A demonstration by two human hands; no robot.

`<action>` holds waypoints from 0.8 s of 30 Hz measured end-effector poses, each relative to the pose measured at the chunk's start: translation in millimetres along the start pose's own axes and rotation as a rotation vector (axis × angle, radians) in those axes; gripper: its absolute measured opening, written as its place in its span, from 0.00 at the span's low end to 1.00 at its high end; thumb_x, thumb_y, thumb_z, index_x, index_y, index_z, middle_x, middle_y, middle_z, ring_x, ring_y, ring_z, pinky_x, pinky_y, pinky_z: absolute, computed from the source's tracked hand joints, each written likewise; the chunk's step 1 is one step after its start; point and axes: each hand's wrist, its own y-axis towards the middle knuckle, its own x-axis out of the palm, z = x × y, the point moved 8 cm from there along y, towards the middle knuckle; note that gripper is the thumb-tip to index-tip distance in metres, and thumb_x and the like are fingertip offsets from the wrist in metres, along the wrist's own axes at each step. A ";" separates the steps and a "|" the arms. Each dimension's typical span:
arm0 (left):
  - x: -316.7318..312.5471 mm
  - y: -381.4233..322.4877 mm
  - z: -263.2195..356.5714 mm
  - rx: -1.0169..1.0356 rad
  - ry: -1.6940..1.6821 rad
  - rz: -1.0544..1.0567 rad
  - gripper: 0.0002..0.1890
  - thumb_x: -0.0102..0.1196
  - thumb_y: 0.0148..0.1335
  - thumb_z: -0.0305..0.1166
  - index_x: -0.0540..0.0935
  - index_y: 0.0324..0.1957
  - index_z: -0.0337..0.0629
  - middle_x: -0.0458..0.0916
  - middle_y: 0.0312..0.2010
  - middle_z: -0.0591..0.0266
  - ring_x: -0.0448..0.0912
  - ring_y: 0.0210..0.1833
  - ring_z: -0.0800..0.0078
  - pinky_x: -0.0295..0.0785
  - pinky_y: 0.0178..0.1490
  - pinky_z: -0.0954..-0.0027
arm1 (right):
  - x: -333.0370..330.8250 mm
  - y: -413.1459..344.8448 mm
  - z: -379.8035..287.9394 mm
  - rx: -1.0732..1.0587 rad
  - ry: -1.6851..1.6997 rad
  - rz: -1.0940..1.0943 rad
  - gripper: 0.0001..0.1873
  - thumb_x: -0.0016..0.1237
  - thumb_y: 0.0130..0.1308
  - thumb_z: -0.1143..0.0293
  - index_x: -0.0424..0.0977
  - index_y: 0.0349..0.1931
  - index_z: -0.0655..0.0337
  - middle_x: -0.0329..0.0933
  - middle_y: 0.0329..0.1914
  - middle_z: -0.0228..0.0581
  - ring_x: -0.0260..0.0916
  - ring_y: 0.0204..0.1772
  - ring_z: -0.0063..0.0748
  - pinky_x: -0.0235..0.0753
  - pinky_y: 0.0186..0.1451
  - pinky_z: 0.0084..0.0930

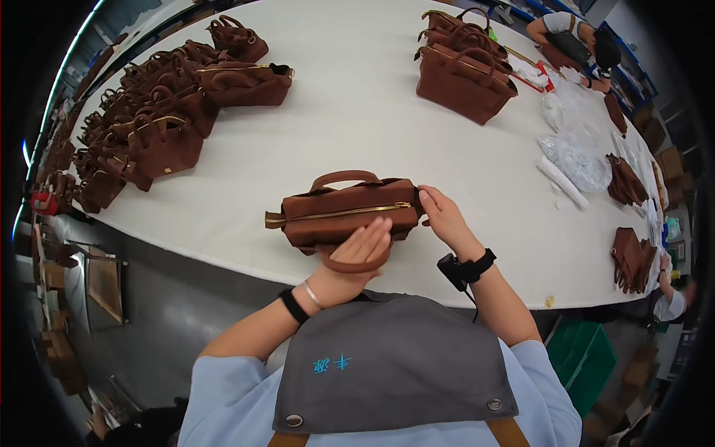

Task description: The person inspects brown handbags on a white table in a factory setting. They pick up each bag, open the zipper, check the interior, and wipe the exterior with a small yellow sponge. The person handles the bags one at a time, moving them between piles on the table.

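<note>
A brown leather handbag (349, 209) lies before me near the table's front edge, its top facing up. A gold-toned zipper (357, 211) runs along it, with the slider at the right end. One handle (346, 177) arches at the far side. The near handle (357, 267) loops over my left hand (349, 254), which reaches through it with straight fingers laid flat on the near part of the top. My right hand (444, 215) holds the bag's right end, its fingertips partly hidden. A zipper tab (274, 219) sticks out at the left end.
On the white table (335, 128), many brown bags (167, 145) crowd the left, and several handbags (466, 84) stand at the back right. Plastic wrapping (578, 151) and more brown leather pieces (631, 257) lie right. A person (581, 47) works at the far right. A green crate (584, 357) stands below.
</note>
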 end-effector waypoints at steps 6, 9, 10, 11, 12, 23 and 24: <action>-72.2 -79.4 -53.8 -0.114 -0.219 -0.195 0.09 0.51 0.49 0.17 0.80 0.32 0.39 0.81 0.28 0.58 0.79 0.28 0.65 0.75 0.33 0.68 | 14.5 1.5 1.9 0.040 0.087 -0.148 0.23 0.34 0.76 0.55 0.70 0.56 0.65 0.78 0.40 0.40 0.74 0.37 0.28 0.75 0.35 0.23; -96.3 -5.8 -103.0 -0.461 -0.541 -0.073 0.11 0.46 0.52 0.16 0.79 0.36 0.35 0.82 0.29 0.55 0.81 0.31 0.66 0.76 0.36 0.68 | 13.1 -2.0 4.5 0.019 0.106 -0.116 0.22 0.34 0.76 0.55 0.70 0.56 0.63 0.77 0.39 0.39 0.74 0.36 0.25 0.74 0.34 0.21; -75.0 19.7 -104.7 -0.444 -0.701 -0.172 0.13 0.45 0.54 0.18 0.79 0.40 0.35 0.82 0.32 0.53 0.82 0.36 0.65 0.76 0.41 0.68 | 12.8 -1.0 7.8 -0.004 0.091 -0.098 0.22 0.34 0.76 0.55 0.71 0.56 0.63 0.77 0.39 0.38 0.73 0.36 0.24 0.74 0.34 0.21; -53.7 41.6 -99.8 -0.433 -0.858 -0.271 0.14 0.44 0.57 0.19 0.79 0.44 0.35 0.83 0.35 0.51 0.82 0.40 0.64 0.76 0.46 0.67 | 11.7 -1.1 10.5 -0.052 0.056 -0.087 0.22 0.34 0.76 0.55 0.70 0.57 0.63 0.77 0.37 0.37 0.72 0.34 0.23 0.73 0.33 0.20; -28.5 56.2 -86.8 -0.449 -0.774 -0.535 0.17 0.44 0.59 0.22 0.78 0.50 0.35 0.83 0.40 0.48 0.81 0.48 0.60 0.74 0.53 0.67 | 9.3 -1.4 13.8 -0.104 0.024 -0.077 0.22 0.34 0.76 0.56 0.70 0.57 0.62 0.76 0.36 0.35 0.71 0.32 0.21 0.72 0.31 0.20; 56.1 99.9 -21.4 -0.099 -0.167 -1.009 0.13 0.53 0.58 0.40 0.83 0.46 0.59 0.81 0.49 0.67 0.79 0.53 0.67 0.75 0.53 0.60 | 6.9 -12.9 23.5 -0.152 0.264 -0.060 0.20 0.36 0.76 0.65 0.62 0.63 0.61 0.70 0.31 0.27 0.65 0.29 0.14 0.67 0.28 0.15; 58.8 101.1 -22.6 -0.181 -0.196 -0.982 0.14 0.53 0.58 0.40 0.83 0.45 0.56 0.82 0.49 0.66 0.80 0.52 0.65 0.76 0.51 0.59 | 5.4 -16.4 24.0 -0.160 0.272 -0.056 0.20 0.36 0.76 0.65 0.62 0.63 0.62 0.70 0.32 0.27 0.65 0.29 0.14 0.68 0.29 0.15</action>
